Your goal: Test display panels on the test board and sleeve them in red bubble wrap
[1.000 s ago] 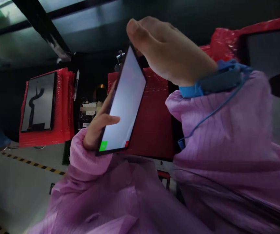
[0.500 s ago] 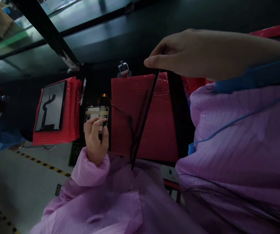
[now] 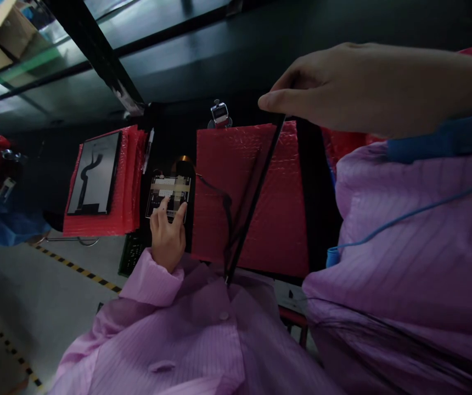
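Note:
My right hand (image 3: 302, 90) pinches the upper edge of a thin dark display panel (image 3: 256, 195). The panel stands tilted, nearly edge-on to me, above a red bubble-wrap sheet (image 3: 289, 230). Its lower end is close to my smock. My left hand (image 3: 168, 230) has its fingers apart, with the fingertips on a small circuit board (image 3: 170, 185) that carries strips of tan tape. From beside the board a dark cable (image 3: 215, 189) runs toward the panel; where it joins is unclear. My right fingertips are partly hidden behind the hand.
Left of the board, another display panel (image 3: 100, 175) with a dark ribbon lies on stacked red bubble wrap (image 3: 131, 186). A pen (image 3: 149, 151) lies beside that stack. A metal tally counter (image 3: 219, 112) stands behind the red sheet. A co-worker's blue sleeve (image 3: 5, 219) shows at far left.
The whole view has shifted, so things appear slightly further right. My left fingers have changed pose on the board, the index finger now stretched out. The right hand keeps its pinch on the panel.

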{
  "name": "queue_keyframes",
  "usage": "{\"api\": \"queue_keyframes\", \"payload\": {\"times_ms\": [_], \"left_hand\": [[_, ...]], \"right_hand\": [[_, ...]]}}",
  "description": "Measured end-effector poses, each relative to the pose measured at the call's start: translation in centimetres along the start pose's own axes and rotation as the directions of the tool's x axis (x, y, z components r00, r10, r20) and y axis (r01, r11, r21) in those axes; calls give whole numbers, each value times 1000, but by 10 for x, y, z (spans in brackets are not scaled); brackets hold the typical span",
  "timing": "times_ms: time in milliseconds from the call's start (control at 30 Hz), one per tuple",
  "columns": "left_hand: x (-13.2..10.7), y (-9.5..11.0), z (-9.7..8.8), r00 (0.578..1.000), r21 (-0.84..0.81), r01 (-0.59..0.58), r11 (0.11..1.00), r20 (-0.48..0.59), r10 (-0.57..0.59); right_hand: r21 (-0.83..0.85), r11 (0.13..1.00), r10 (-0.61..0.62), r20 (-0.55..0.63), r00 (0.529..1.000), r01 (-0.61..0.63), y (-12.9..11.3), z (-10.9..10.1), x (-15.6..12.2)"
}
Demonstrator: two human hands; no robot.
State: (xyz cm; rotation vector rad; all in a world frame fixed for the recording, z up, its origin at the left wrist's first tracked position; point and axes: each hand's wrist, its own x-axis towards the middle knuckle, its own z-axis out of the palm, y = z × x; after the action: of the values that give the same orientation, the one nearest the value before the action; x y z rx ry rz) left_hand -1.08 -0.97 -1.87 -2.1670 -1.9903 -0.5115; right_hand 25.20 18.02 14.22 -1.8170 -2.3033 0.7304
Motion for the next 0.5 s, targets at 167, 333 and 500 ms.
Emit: {"api": "queue_keyframes", "payload": {"times_ms": [167,333,500], "left_hand": [[3,-2,2,999,39,-32,999,-9,32],[2,0,5,997,55,-37,998,-60,40],[-1,-3,5,950,-46,-310,949,-50,308]], "right_hand": [[-6,1000,21,-30,999,-21,1,3,1],[148,980,146,-52,988,-137,0,8,0],[325,922,247,-75,966,-211,7,18,-17]]}}
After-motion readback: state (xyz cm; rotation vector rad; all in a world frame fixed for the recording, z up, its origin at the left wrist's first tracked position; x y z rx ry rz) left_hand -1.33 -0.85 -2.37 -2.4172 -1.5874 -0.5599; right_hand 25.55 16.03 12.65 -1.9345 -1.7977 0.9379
